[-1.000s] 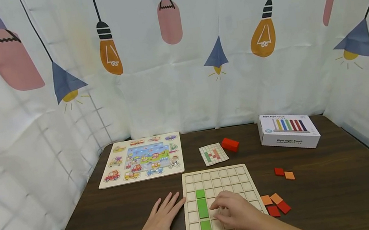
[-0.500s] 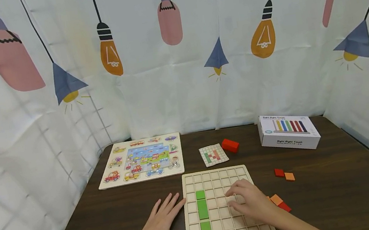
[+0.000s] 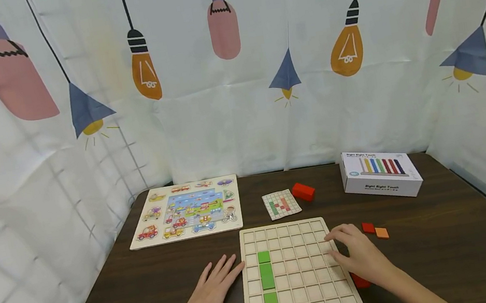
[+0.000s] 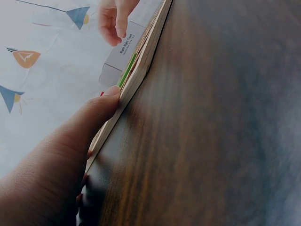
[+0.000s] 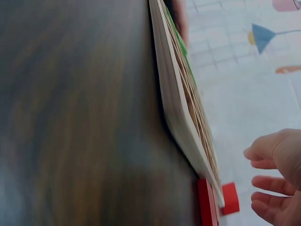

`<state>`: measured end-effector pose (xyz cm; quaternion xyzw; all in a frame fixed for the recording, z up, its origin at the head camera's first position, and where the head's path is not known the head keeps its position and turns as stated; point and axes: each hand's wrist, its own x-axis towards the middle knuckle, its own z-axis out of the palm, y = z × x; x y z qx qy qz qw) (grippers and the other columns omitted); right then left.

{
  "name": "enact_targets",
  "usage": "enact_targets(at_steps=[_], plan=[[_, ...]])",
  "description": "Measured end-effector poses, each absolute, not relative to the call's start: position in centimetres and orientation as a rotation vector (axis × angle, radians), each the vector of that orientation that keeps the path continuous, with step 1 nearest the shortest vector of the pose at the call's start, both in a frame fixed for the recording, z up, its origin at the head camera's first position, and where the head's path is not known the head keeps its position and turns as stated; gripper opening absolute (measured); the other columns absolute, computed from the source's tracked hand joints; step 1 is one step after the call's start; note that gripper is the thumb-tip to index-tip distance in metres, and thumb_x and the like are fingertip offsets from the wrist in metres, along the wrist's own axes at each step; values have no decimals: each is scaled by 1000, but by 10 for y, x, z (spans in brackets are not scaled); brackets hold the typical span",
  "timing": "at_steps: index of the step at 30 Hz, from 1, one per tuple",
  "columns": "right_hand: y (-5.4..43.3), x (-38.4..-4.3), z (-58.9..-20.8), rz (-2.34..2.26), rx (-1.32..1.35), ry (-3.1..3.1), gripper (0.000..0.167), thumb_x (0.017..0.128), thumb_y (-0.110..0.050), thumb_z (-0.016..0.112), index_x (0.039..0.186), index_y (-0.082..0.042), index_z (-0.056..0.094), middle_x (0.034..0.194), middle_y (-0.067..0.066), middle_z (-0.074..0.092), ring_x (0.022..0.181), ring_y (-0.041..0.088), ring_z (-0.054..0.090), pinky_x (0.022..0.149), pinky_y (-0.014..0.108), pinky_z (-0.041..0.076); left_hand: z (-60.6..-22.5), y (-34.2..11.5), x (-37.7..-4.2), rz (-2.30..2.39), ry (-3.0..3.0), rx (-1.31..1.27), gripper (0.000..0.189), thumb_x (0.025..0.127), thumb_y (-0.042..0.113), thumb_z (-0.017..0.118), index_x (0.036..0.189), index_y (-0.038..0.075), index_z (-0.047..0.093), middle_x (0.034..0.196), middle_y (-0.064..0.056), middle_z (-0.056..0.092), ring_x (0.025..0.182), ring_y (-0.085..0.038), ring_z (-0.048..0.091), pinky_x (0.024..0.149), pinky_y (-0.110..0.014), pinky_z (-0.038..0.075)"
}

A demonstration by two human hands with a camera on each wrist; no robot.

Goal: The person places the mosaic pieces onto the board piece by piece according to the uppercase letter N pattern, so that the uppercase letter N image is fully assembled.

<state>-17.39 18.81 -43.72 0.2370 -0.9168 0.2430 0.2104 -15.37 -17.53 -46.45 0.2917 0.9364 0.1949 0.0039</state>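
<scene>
A wooden grid board (image 3: 297, 279) lies flat on the dark table, with green tiles (image 3: 267, 276) in its second column from the left. Beside its left edge my left hand (image 3: 215, 297) rests with fingers spread; the thumb and index fingertip touch the rim. My right hand (image 3: 361, 254) hovers at the board's right edge, fingers loosely bent, holding nothing. Below that hand a red tile (image 3: 360, 280) peeks out on the table, and the hand hides the tiles near it. Just past the hand lie another red tile (image 3: 368, 227) and an orange tile (image 3: 381, 233).
Behind the board are a small card with a coloured grid pattern (image 3: 281, 204) and a red block (image 3: 303, 191). A picture puzzle board (image 3: 157, 211) lies at the back left. A white box (image 3: 380, 173) stands at the back right, before a hanging curtain.
My right hand has moved rightward from beside the green tiles, across the board to its right edge, now covering several loose tiles. My left hand has stayed in place.
</scene>
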Motion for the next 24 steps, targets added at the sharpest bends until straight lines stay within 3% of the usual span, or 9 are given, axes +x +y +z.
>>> enact_targets(at_steps=[7, 14, 19, 24], plan=[[209, -180, -442, 569, 609, -2502, 29, 67, -7, 80, 94, -9, 67, 97, 1, 57, 90, 17, 49, 68, 34, 48, -466, -176, -154, 604, 2932, 913, 89, 74, 74, 48, 146, 24, 28, 150, -6, 23, 137, -29, 15, 103, -58, 10], [226, -185, -442, 612, 513, -2569, 30, 69, -4, 77, 97, -5, 67, 97, 7, 58, 93, 26, 50, 71, 42, 46, -466, -176, -155, 602, 2940, 921, 90, 74, 74, 48, 146, 25, 28, 150, -6, 23, 137, -29, 15, 103, -57, 10], [238, -191, -443, 631, 476, -2596, 30, 70, -6, 76, 99, -3, 67, 97, 11, 59, 86, 26, 50, 68, 42, 44, -465, -176, -154, 606, 2942, 929, 90, 74, 74, 48, 146, 24, 28, 150, -6, 23, 137, -29, 15, 103, -58, 11], [250, -197, -445, 619, 398, -2649, 35, 71, -7, 75, 104, 1, 64, 100, 19, 58, 91, 36, 49, 76, 51, 42, -465, -176, -154, 604, 2947, 928, 90, 74, 75, 48, 146, 24, 28, 150, -6, 23, 137, -29, 15, 103, -57, 10]])
